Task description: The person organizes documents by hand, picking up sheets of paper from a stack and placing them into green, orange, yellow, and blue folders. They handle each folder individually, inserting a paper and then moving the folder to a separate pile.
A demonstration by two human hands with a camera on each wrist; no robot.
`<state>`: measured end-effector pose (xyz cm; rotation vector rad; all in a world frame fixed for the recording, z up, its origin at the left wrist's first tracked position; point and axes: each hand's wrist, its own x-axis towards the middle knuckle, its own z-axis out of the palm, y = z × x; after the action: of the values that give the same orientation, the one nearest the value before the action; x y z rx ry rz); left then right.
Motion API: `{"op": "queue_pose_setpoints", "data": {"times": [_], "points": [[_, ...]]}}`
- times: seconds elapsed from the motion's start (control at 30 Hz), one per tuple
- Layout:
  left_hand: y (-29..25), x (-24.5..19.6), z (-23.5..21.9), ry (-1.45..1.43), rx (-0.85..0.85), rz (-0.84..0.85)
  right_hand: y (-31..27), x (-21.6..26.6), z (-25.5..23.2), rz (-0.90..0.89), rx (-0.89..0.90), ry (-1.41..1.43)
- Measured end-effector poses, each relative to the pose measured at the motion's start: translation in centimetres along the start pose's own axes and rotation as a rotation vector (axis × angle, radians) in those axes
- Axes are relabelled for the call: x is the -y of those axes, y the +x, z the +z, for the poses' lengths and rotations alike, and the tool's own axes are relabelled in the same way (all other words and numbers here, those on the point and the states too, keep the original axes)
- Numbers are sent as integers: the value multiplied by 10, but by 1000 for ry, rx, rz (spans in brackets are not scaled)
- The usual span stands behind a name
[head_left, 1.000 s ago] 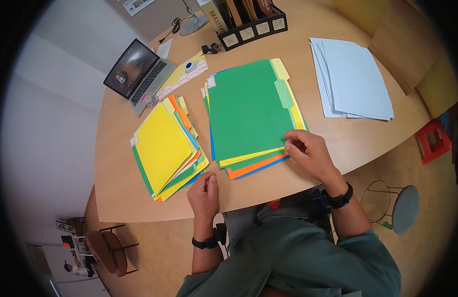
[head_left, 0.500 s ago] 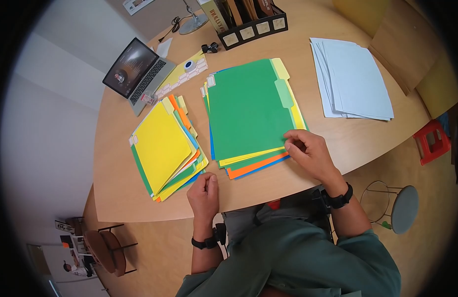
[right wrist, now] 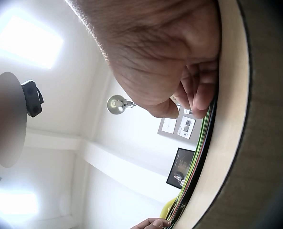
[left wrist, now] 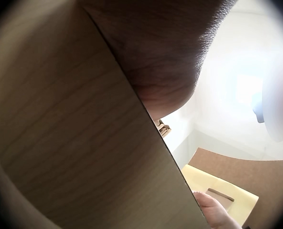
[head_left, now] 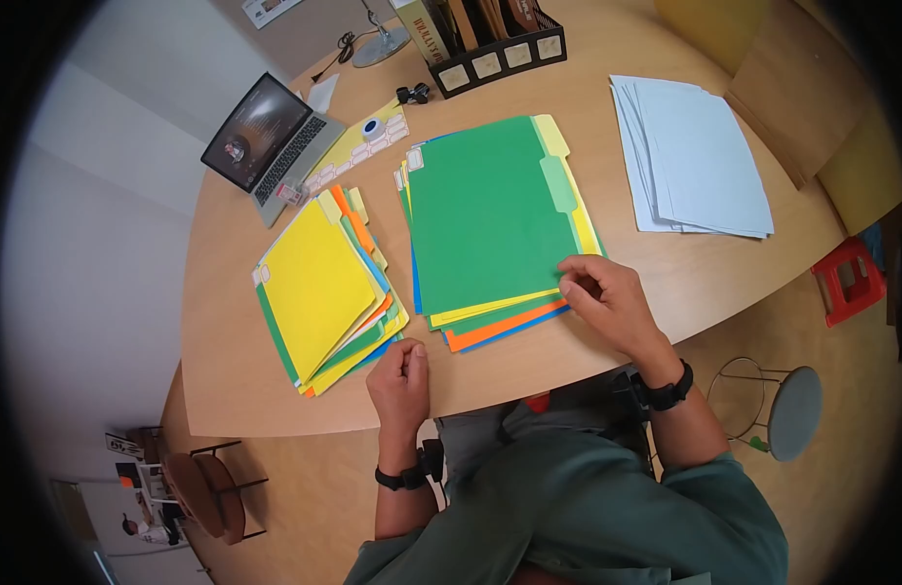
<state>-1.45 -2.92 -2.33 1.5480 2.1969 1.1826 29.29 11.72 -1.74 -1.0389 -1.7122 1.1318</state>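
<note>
My left hand [head_left: 400, 387] rests loosely curled at the table's front edge, holding nothing. It lies just below the lower right corner of a fanned stack of coloured folders topped by a yellow folder [head_left: 319, 297]. The right hand [head_left: 612, 300], fingers loosely bent with a gap between thumb and index finger, rests at the lower right corner of a larger stack with a green folder [head_left: 485, 214] on top. In the right wrist view, the fingertips [right wrist: 203, 101] of that hand touch the stack's edge. Neither hand grips a folder.
A pile of pale blue sheets [head_left: 700, 161] lies at the right. Behind the folders are an open laptop [head_left: 261, 136], a label sheet [head_left: 368, 151] with a tape roll [head_left: 372, 129], a black clip [head_left: 413, 95] and a file organizer [head_left: 500, 63]. A round stool [head_left: 795, 414] stands at right.
</note>
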Motion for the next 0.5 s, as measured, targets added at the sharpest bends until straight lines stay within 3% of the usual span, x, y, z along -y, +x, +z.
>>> {"op": "queue_pose_setpoints", "data": {"times": [0.5], "points": [[1, -4, -1, 23, -2, 13, 0, 0, 0, -9, 0, -3]]}}
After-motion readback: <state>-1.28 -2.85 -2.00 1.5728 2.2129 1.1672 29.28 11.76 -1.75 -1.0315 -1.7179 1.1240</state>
